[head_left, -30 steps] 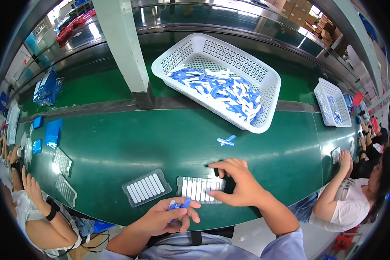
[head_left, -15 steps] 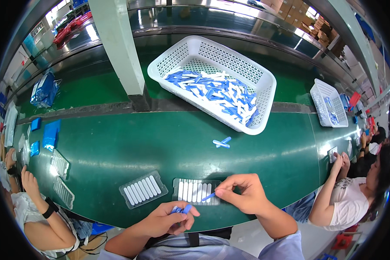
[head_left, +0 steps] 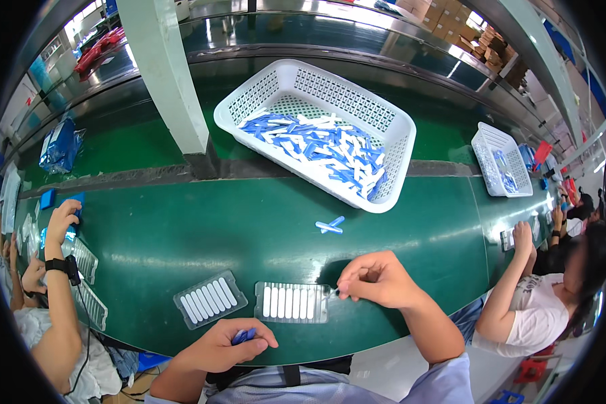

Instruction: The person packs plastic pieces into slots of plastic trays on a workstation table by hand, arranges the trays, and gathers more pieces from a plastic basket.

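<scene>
My right hand (head_left: 378, 279) rests on the green belt with its fingertips pinched at the right end of a clear tray of white strips (head_left: 292, 302). Whether it holds a small part there is too small to tell. My left hand (head_left: 230, 344) sits at the near edge of the belt, closed around a few blue pieces (head_left: 244, 334). A second clear tray of white strips (head_left: 210, 299) lies angled just left of the first. Two loose blue and white pieces (head_left: 330, 225) lie on the belt beyond my right hand.
A large white basket (head_left: 397, 138) of blue and white pieces stands at the back. A green pillar (head_left: 172, 81) rises left of it. A smaller white basket (head_left: 491, 161) sits far right. Other people work at the left (head_left: 60, 269) and right (head_left: 525, 303) with their own trays.
My right hand has moved from over the tray's middle to its right end and closed into a pinch. My left hand has lowered toward the belt's near edge, still holding blue pieces.
</scene>
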The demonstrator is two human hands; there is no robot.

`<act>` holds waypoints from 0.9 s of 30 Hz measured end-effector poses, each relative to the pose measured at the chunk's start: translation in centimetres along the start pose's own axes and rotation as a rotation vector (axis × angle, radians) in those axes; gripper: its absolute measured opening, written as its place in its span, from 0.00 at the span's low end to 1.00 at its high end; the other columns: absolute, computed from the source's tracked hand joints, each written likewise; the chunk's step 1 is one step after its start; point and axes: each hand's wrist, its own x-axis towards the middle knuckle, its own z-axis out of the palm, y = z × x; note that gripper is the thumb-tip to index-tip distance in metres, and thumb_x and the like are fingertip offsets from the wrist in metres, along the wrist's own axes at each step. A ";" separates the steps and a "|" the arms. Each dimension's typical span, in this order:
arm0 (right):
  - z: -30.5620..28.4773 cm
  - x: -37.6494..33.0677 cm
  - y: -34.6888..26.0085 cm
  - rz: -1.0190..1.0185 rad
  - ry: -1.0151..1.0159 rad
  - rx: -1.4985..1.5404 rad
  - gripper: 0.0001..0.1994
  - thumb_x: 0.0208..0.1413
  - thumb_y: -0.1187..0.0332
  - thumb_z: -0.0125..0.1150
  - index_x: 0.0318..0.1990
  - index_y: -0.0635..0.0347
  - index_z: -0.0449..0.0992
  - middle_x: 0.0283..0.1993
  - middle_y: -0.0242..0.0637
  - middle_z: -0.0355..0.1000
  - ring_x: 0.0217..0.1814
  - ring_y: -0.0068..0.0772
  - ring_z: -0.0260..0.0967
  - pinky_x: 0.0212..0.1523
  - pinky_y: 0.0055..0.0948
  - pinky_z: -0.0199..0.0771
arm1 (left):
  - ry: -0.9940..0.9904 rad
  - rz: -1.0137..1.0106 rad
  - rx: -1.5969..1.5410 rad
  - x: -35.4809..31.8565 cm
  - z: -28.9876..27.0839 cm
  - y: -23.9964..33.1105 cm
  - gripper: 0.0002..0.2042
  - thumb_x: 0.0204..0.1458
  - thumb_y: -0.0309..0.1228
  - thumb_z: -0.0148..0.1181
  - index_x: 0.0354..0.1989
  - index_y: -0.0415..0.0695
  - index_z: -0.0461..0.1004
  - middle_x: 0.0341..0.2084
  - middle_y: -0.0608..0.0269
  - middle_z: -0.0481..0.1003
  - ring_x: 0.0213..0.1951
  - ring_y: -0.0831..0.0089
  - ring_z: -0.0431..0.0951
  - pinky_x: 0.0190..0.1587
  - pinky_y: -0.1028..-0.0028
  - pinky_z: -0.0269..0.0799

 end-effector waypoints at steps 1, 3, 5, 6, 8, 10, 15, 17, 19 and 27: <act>-0.1 0.1 -0.2 -0.025 -0.055 -0.166 0.05 0.57 0.71 0.71 0.34 0.63 0.83 0.27 0.34 0.80 0.24 0.19 0.70 0.25 0.22 0.66 | 0.031 0.027 0.052 0.0 0.1 0.0 0.06 0.65 0.28 0.60 0.45 0.40 0.80 0.23 0.77 0.70 0.25 0.89 0.62 0.27 0.82 0.56; 0.4 0.6 -0.4 -0.081 -0.099 -0.360 0.05 0.55 0.71 0.71 0.34 0.62 0.82 0.26 0.34 0.79 0.23 0.21 0.70 0.26 0.24 0.66 | 0.062 0.051 0.105 0.0 0.6 0.0 0.06 0.65 0.28 0.59 0.44 0.41 0.81 0.23 0.78 0.70 0.25 0.89 0.62 0.27 0.81 0.56; 1.3 1.0 -1.0 -0.085 -0.157 -0.754 0.12 0.50 0.69 0.71 0.42 0.59 0.81 0.29 0.36 0.78 0.26 0.31 0.73 0.30 0.31 0.72 | 0.160 0.151 0.377 0.1 1.5 0.1 0.06 0.64 0.30 0.62 0.44 0.43 0.82 0.21 0.76 0.70 0.23 0.88 0.63 0.27 0.81 0.58; 1.9 1.2 -1.0 -0.087 -0.159 -0.752 0.12 0.50 0.69 0.71 0.42 0.59 0.81 0.29 0.36 0.78 0.26 0.31 0.73 0.30 0.31 0.72 | 0.163 0.150 0.378 0.3 1.8 0.3 0.06 0.64 0.30 0.62 0.44 0.43 0.82 0.21 0.76 0.70 0.23 0.88 0.63 0.27 0.81 0.58; 2.9 1.1 -0.6 -0.226 -0.046 -0.988 0.22 0.50 0.68 0.70 0.54 0.58 0.76 0.36 0.38 0.77 0.34 0.39 0.75 0.36 0.37 0.75 | 0.261 0.149 0.645 0.4 2.4 0.8 0.06 0.58 0.27 0.67 0.43 0.43 0.83 0.16 0.76 0.66 0.20 0.87 0.61 0.23 0.79 0.55; 2.6 1.0 -0.5 -0.231 -0.120 -0.982 0.29 0.49 0.66 0.70 0.61 0.57 0.71 0.39 0.40 0.75 0.41 0.45 0.75 0.43 0.41 0.75 | 0.303 0.175 0.718 0.3 2.5 1.1 0.08 0.55 0.27 0.69 0.44 0.45 0.83 0.15 0.74 0.64 0.19 0.86 0.60 0.23 0.79 0.54; 2.3 0.5 -1.3 -0.146 -0.140 -0.845 0.35 0.46 0.57 0.77 0.61 0.59 0.71 0.44 0.42 0.73 0.46 0.47 0.72 0.48 0.40 0.72 | 0.551 0.233 0.957 -2.1 1.3 2.7 0.21 0.45 0.34 0.78 0.49 0.47 0.82 0.13 0.71 0.61 0.17 0.79 0.59 0.23 0.77 0.59; 2.3 0.0 -1.2 -0.311 -0.129 -0.954 0.37 0.45 0.55 0.78 0.62 0.59 0.71 0.47 0.42 0.72 0.49 0.48 0.71 0.50 0.41 0.71 | 0.666 0.207 1.073 -2.4 -0.2 4.1 0.26 0.42 0.37 0.80 0.52 0.47 0.80 0.14 0.69 0.63 0.17 0.75 0.63 0.24 0.75 0.63; 2.8 -1.0 -1.2 -0.413 -0.123 -1.136 0.40 0.44 0.52 0.78 0.65 0.58 0.70 0.54 0.42 0.70 0.55 0.49 0.67 0.57 0.43 0.66 | 0.787 0.130 1.276 -3.4 -1.9 4.0 0.40 0.35 0.48 0.81 0.61 0.49 0.75 0.19 0.60 0.75 0.21 0.60 0.76 0.30 0.67 0.75; 3.2 1.3 0.6 -0.543 -0.073 -1.148 0.39 0.43 0.52 0.78 0.62 0.60 0.71 0.56 0.44 0.73 0.55 0.49 0.69 0.55 0.43 0.65 | 0.475 0.026 1.498 -3.5 -5.7 4.8 0.33 0.51 0.42 0.70 0.68 0.56 0.67 0.32 0.51 0.81 0.37 0.51 0.83 0.38 0.55 0.76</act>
